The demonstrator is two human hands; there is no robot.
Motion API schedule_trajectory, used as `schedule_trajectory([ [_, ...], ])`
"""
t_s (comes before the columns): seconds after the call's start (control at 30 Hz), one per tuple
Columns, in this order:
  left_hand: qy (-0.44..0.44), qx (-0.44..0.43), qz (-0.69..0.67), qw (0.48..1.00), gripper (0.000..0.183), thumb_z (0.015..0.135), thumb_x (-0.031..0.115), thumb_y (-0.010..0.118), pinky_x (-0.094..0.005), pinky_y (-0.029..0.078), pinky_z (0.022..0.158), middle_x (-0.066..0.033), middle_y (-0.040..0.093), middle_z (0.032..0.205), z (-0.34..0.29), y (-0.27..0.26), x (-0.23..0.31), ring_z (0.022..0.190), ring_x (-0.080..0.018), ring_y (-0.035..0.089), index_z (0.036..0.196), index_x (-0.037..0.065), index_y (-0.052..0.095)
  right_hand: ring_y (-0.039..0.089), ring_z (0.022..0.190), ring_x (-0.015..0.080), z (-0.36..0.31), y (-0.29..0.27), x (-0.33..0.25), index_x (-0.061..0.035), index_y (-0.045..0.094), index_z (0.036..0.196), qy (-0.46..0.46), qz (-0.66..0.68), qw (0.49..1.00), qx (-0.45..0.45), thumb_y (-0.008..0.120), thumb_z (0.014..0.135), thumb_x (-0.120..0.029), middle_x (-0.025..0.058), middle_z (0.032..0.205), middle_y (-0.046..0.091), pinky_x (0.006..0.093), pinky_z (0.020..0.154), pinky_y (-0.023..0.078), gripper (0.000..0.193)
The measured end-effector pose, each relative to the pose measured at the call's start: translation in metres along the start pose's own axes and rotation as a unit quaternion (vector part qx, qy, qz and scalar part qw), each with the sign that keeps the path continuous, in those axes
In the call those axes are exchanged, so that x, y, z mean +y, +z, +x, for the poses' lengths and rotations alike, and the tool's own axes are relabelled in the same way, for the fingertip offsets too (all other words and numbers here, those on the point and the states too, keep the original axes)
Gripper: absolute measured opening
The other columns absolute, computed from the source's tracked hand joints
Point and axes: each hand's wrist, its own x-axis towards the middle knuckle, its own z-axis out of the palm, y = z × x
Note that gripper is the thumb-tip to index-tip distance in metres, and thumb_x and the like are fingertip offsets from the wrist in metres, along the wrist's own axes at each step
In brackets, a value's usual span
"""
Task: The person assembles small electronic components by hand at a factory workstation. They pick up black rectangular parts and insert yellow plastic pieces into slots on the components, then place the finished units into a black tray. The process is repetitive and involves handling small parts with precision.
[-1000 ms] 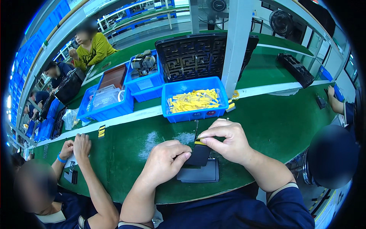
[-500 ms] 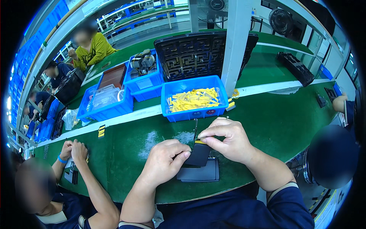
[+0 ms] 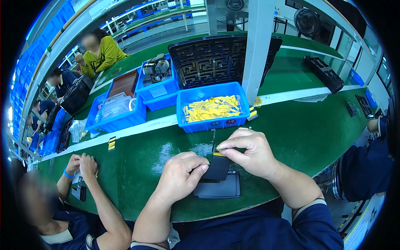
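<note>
Between my two hands is a flat black rectangular piece, tilted, with a yellow strip along its far edge. My left hand is closed, thumb and finger pinched at the piece's left side. At the yellow strip, my right hand pinches the piece's far edge with thumb and forefinger. A thin dark rod-like thing shows just beyond the fingertips; whether it touches them I cannot tell. Under the held piece lies a small stack of dark grey flat pieces on the green tabletop.
Beyond my hands stands a blue bin of yellow strips, by a white post. Blue bins and a black molded tray stand farther back. At left, a co-worker's hands work close by; another person is at right.
My hands and the black piece have barely moved. The person at the right has shifted, the head leaving view and the arm pulling back from the table edge.
</note>
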Motion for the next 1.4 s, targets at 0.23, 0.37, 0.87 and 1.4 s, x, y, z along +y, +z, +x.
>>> schedule_trajectory([
  [0.23, 0.051, 0.032, 0.046, 0.997, 0.007, 0.078, 0.008, 0.066, -0.0358, 0.045, 0.057, -0.0102, 0.06, 0.069, 0.0, 0.003, 0.002, 0.063, -0.0267, 0.058, 0.082, 0.002, 0.067, 0.061, 0.07, 0.0244, 0.0, 0.005, 0.0, -0.0046, 0.069, 0.08, -0.046, -0.05, 0.997, 0.022, 0.072, 0.072, -0.01, 0.0071, 0.075, 0.065, 0.0346, 0.066, 0.048, 0.01],
  [0.37, 0.101, 0.065, 0.108, 0.987, 0.006, 0.077, 0.007, 0.067, -0.0374, 0.045, 0.057, -0.0101, 0.06, 0.068, -0.002, 0.005, 0.009, 0.062, -0.028, 0.058, 0.08, 0.003, 0.066, 0.061, 0.07, 0.0252, -0.002, 0.005, -0.001, -0.0033, 0.068, 0.078, -0.01, -0.044, 0.999, -0.013, 0.072, 0.07, -0.011, 0.0081, 0.075, 0.064, 0.0359, 0.066, 0.048, 0.012],
  [0.87, 0.011, 0.084, 0.052, 0.995, 0.007, 0.079, 0.007, 0.065, -0.0356, 0.044, 0.055, -0.0101, 0.057, 0.065, -0.001, 0.005, 0.006, 0.059, -0.0262, 0.057, 0.081, 0.001, 0.067, 0.059, 0.081, 0.0238, -0.004, 0.001, -0.012, -0.0033, 0.065, 0.086, -0.232, -0.28, 0.931, 0.044, 0.07, 0.064, -0.003, 0.0062, 0.082, 0.06, 0.0417, 0.086, 0.049, 0.023],
  [1.4, 0.123, 0.142, 0.117, 0.975, 0.005, 0.077, 0.005, 0.067, -0.0354, 0.043, 0.057, -0.0091, 0.059, 0.066, 0.002, 0.008, 0.004, 0.06, -0.0259, 0.056, 0.08, 0.002, 0.065, 0.061, 0.095, 0.0242, -0.006, 0.007, -0.011, -0.0062, 0.065, 0.082, -0.154, -0.135, 0.976, 0.07, 0.074, 0.069, -0.005, 0.0052, 0.091, 0.065, 0.0472, 0.096, 0.043, 0.016],
])
